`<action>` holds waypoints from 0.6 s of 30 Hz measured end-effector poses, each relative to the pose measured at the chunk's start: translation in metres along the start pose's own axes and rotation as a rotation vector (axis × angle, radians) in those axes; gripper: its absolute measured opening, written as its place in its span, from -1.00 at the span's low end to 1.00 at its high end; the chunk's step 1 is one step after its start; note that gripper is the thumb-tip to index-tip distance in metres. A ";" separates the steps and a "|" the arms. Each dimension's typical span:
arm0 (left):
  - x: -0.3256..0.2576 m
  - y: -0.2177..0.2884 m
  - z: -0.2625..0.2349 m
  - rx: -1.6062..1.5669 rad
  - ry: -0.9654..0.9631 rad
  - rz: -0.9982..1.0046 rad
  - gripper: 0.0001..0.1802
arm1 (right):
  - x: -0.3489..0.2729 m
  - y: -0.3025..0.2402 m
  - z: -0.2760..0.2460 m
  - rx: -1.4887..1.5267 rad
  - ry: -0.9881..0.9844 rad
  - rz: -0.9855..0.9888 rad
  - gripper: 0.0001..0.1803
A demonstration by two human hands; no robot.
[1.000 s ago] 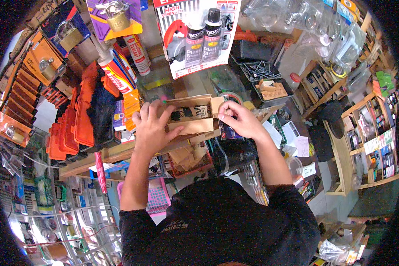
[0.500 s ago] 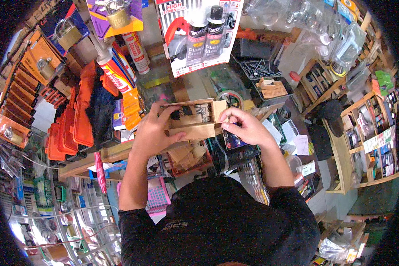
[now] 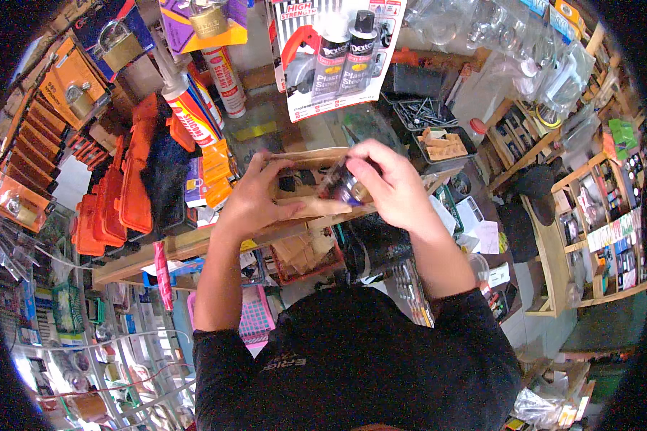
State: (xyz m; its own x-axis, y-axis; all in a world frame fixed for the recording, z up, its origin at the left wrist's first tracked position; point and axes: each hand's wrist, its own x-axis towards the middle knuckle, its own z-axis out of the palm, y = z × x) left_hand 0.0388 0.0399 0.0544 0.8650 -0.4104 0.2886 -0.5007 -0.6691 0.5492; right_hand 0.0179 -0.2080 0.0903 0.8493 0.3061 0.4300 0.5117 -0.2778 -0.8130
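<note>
An open cardboard box [image 3: 310, 209] is held in front of the person, above the middle part of the table [image 3: 194, 249]; whether its bottom is resting on the table cannot be told. The left end of the box is gripped by the left hand [image 3: 249, 194], with the fingers placed over the far wall and the thumb placed along the near wall. Over the right part of the box, a small dark package [image 3: 347, 188] with a blue portion is gripped between the thumb and the fingers of the right hand [image 3: 393, 184]. This package is blurred, so its exact kind cannot be read, and it cannot be told how deep it is inside the box.

Beyond the box, a large card with two tubes [image 3: 331, 82] is hung. To its right, metal screws [image 3: 420, 112] and brown pieces [image 3: 442, 143] are kept in black trays [image 3: 447, 164]. On the left side, orange cases [image 3: 136, 188] are lined up, and padlocks on cards [image 3: 119, 52] are displayed above them. Nearer to the person, below the table edge, folded cardboard pieces [image 3: 303, 251] and a pink basket [image 3: 256, 316] are seen.
</note>
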 end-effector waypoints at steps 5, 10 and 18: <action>0.013 -0.019 0.003 -0.071 -0.029 -0.026 -0.19 | 0.043 0.003 0.036 -0.064 0.154 -0.191 -0.89; 0.018 -0.011 0.004 -0.073 0.013 -0.039 -0.18 | 0.051 0.034 0.053 -0.332 0.114 -0.213 -0.86; 0.015 -0.026 0.004 -0.070 0.005 -0.057 -0.15 | 0.052 0.038 0.057 -0.486 -0.211 -0.071 -0.83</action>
State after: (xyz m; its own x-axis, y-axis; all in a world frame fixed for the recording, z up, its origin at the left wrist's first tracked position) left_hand 0.0645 0.0483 0.0414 0.8923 -0.3696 0.2592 -0.4472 -0.6460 0.6186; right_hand 0.0742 -0.1508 0.0597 0.7918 0.5017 0.3484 0.6102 -0.6241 -0.4880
